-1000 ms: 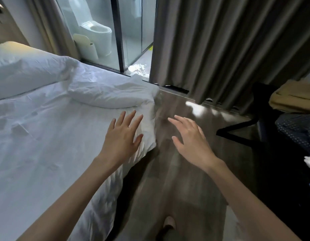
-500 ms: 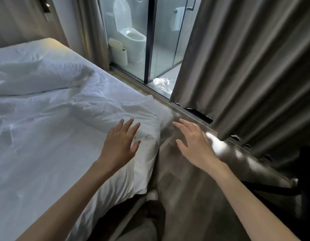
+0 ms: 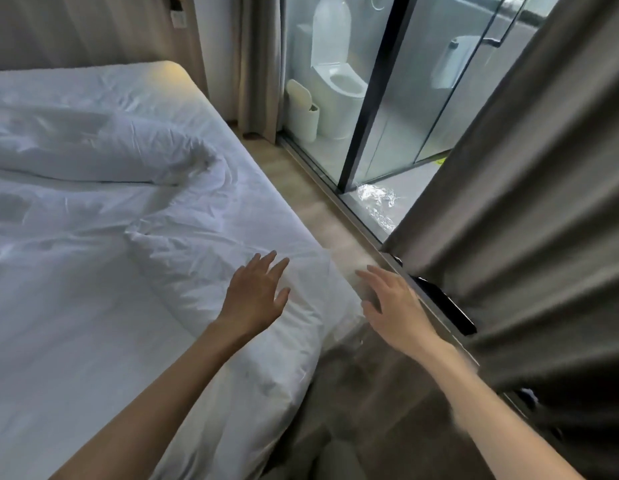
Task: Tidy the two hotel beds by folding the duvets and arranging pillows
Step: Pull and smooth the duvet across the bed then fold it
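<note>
Since a second ago the left hand point(image 3: 256, 294) and right hand point(image 3: 396, 306) have travelled further up the side of the bed point(image 3: 162, 84), fingers spread, gripping nothing. Left hovers over the rumpled white duvet point(image 3: 197, 251) near its folded edge (contact unclear), while right hangs above the wooden floor point(image 3: 303, 192) just beside the bed. A grey curtain point(image 3: 526, 202) hangs on the right, and a toilet point(image 3: 339, 81) stands behind glass.

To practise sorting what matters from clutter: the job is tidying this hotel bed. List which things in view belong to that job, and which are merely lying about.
Belong to the job: rumpled white duvet, bed, left hand and right hand, both open.

Merely about: toilet, white bin, grey curtain, crumpled plastic.
</note>
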A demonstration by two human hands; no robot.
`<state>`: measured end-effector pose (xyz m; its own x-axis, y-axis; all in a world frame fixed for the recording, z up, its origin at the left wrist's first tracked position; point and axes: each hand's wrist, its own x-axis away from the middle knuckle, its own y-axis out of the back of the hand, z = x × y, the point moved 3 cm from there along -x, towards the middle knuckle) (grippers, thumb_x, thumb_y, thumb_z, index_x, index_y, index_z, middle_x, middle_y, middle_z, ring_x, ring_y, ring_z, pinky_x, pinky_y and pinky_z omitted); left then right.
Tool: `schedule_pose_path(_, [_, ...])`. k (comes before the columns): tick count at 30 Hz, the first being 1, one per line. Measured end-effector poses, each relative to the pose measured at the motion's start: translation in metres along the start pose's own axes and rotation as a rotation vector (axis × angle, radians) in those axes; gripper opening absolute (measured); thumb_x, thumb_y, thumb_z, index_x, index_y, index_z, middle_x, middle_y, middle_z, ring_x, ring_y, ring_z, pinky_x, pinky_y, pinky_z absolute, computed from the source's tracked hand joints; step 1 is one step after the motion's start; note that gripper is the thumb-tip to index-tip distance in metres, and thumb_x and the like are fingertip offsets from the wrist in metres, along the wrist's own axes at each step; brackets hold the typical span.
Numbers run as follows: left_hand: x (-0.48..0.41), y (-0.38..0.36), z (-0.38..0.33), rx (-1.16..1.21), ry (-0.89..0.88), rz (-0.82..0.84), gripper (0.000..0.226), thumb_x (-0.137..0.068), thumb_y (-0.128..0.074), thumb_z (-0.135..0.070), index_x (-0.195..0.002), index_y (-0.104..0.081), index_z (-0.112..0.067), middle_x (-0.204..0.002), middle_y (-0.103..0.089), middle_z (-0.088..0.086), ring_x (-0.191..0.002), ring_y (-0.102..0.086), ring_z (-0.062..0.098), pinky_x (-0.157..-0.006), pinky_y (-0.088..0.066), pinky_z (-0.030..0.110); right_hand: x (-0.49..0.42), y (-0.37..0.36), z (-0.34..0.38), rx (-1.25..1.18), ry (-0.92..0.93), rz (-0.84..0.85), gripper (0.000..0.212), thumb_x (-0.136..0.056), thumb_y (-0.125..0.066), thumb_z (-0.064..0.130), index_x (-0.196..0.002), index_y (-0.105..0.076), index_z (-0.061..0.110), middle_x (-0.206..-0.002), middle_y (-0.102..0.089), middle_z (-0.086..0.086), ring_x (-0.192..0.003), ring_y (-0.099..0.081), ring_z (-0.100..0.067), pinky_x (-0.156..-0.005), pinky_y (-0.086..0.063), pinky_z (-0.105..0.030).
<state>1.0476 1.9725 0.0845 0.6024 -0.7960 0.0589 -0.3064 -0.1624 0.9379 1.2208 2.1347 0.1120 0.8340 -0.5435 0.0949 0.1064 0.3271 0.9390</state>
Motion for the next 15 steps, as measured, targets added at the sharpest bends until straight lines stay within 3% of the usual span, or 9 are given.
schedule_pose_path(15, [-0.105, -0.103, 0.01, 0.217, 0.723, 0.027, 0.054, -0.1, -0.043, -0.035, -0.151, -0.028, -0.024, -0.159, -0.021, 0.003, -0.145, -0.02, 0.019, -0.113, -0.023, 0.033, -0.298, -0.109, -0.075, 0.123, 0.405, 0.559, 0.056, -0.095, -0.055, 0.028, -0.147, -0.035, 0.023, -0.155, -0.031, 0.001, -0.141, -0.027, -0.023, -0.111, -0.032, -0.041])
